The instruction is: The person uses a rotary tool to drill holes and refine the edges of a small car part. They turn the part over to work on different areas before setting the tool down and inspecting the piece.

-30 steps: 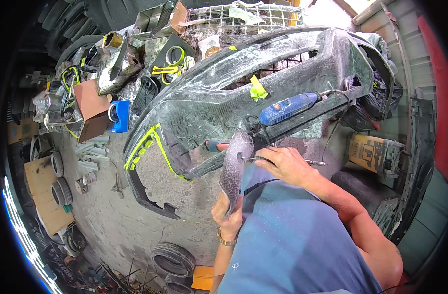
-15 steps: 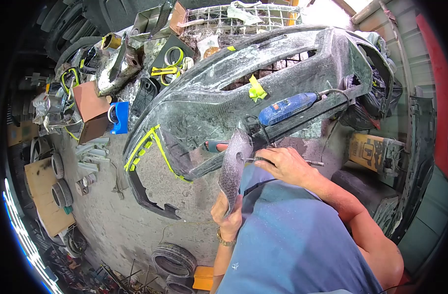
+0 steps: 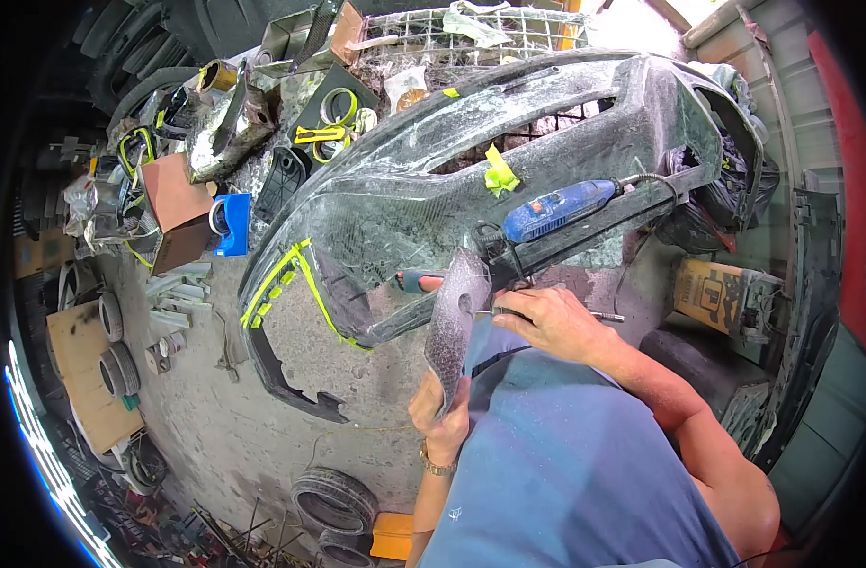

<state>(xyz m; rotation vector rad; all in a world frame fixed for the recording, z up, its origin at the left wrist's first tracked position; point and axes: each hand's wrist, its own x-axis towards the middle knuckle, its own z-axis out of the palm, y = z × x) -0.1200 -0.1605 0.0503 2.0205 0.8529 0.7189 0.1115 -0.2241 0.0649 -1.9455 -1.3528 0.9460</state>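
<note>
Good control calls for the left hand (image 3: 439, 415) gripping the dusty curved piece (image 3: 447, 331) firmly below its hole (image 3: 466, 303), while the right hand (image 3: 551, 320), closed around the slim tool (image 3: 609, 317), guides lightly.

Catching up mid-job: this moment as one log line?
left hand: holds curved part; right hand: holds slim tool; blue tool: on bumper

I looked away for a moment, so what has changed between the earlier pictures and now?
Only a little: the tip of the thin tool in the right hand has shifted slightly down in the picture, from the hole in the piece to about its lower edge. Nothing was taken hold of or let go. The left hand still holds the piece, and the bumper stayed put.
</note>
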